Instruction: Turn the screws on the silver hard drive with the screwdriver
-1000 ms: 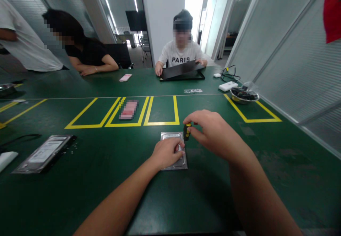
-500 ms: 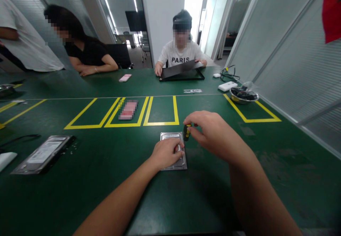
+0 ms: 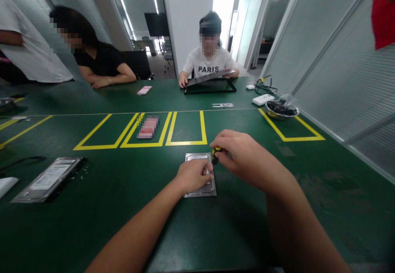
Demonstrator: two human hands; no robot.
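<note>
A silver hard drive (image 3: 210, 189) lies flat on the green table in front of me. Across its middle rests my left hand (image 3: 194, 176), its fingers curled over the top and gripping it. A stubby black-and-yellow screwdriver (image 3: 215, 154) stands by the drive's upper right edge. My right hand (image 3: 236, 149) pinches its handle from the right, fingers closed. The screwdriver's tip is too small to make out, so I cannot tell exactly where it touches.
A larger hard drive (image 3: 52, 178) lies at left beside several tiny screws (image 3: 83, 171). Yellow tape outlines (image 3: 185, 143) mark the table. A metal bowl (image 3: 282, 112) of dark parts stands at right. Across the table, a person (image 3: 210, 61) handles a black panel (image 3: 210, 77).
My right hand has turned slightly around the screwdriver, and the handle's visible yellow part has shifted. My left hand stays on the hard drive. The person opposite has tilted the black panel.
</note>
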